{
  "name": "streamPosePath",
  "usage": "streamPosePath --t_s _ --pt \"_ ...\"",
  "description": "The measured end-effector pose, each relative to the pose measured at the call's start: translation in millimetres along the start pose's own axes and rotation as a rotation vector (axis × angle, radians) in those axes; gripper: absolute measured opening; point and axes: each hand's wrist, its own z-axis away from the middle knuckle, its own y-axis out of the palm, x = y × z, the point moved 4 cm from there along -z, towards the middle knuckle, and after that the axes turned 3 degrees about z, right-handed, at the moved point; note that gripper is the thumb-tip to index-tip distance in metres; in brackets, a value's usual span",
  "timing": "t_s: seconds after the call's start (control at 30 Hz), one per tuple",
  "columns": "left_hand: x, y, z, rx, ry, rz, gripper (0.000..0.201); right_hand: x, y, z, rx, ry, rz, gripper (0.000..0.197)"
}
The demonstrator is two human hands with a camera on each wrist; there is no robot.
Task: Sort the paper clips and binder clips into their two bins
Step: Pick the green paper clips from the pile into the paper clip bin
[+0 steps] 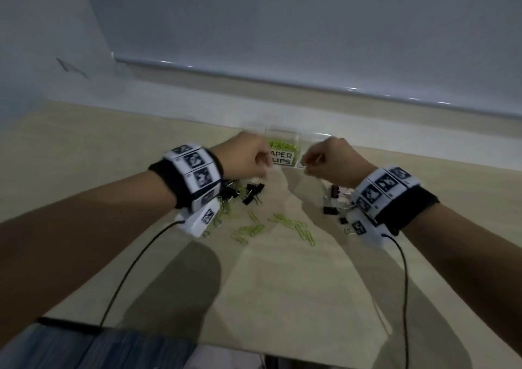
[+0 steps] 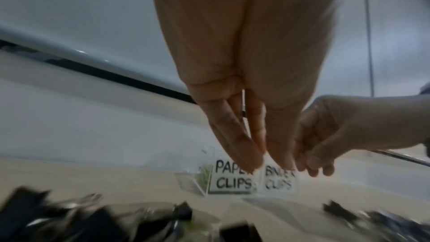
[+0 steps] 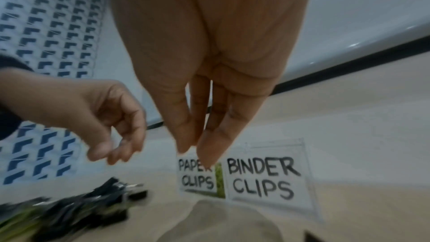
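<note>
Both forearms are seen reaching up the middle of the head view, each wrist wrapped in a black band with white marker blocks. The left hand (image 1: 248, 156) is held above the tabletop (image 1: 84, 153) just left of the paper-clip bin (image 1: 282, 149), its fingers curled downward with the tips gathered together; whether anything is pinched between them cannot be told. The right hand (image 1: 330, 158) is held just right of centre, in front of the binder-clip bin (image 3: 267, 178), its fingers likewise curled and bunched, and whether something small is gripped cannot be told either. The two hands are near each other but apart.

The two clear bins are set side by side at the far edge of the tabletop, touching, against a pale ledge under a grey wall. Yellow-green clips are seen inside the one labelled PAPER CLIPS; the contents of the other cannot be made out.

Below the left wrist a heap of black binder clips (image 1: 252, 193) is spread, mixed with green paper clips (image 1: 293, 224) that are scattered toward the lower centre. A second cluster of binder clips (image 1: 332, 202) lies under the right wrist. Between the two heaps, directly before the bins, a bare strip of tabletop is left open. Wide bare tabletop is also seen toward the lower frame, up to its near edge.
</note>
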Motion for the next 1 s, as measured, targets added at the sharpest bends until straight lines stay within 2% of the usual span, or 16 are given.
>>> streamPosePath --t_s 0.1,0.13,0.2,0.27,0.37,0.47,0.6,0.67,0.83,1.0 --pt "10 23 46 0.294 -0.041 -0.038 0.038 1 21 41 0.304 0.022 0.117 0.034" --pt "15 30 58 0.346 -0.060 -0.044 0.046 1 28 52 0.367 0.034 0.157 0.042" --pt "25 39 72 0.368 -0.083 -0.089 0.057 3 38 65 0.431 0.051 0.190 0.052" --pt "30 47 76 0.321 -0.093 -0.112 0.063 9 45 70 0.420 0.049 0.188 0.051" --pt "27 55 72 0.217 -0.136 -0.043 0.060 21 54 67 0.324 0.029 0.132 0.038" --pt "21 60 65 0.153 -0.140 -0.026 0.051 36 63 57 0.269 -0.007 0.136 0.030" --pt "15 60 64 0.111 -0.104 -0.069 0.030 46 66 47 0.222 -0.063 0.151 0.026" --pt "12 57 67 0.078 -0.078 -0.079 0.029 46 65 46 0.203 -0.072 0.164 0.026" --pt "6 62 69 0.091 -0.040 -0.192 0.047 48 67 49 0.208 -0.007 0.160 0.033" --pt "-1 65 61 0.107 -0.062 -0.162 0.028 67 70 45 0.245 -0.056 0.177 0.027"
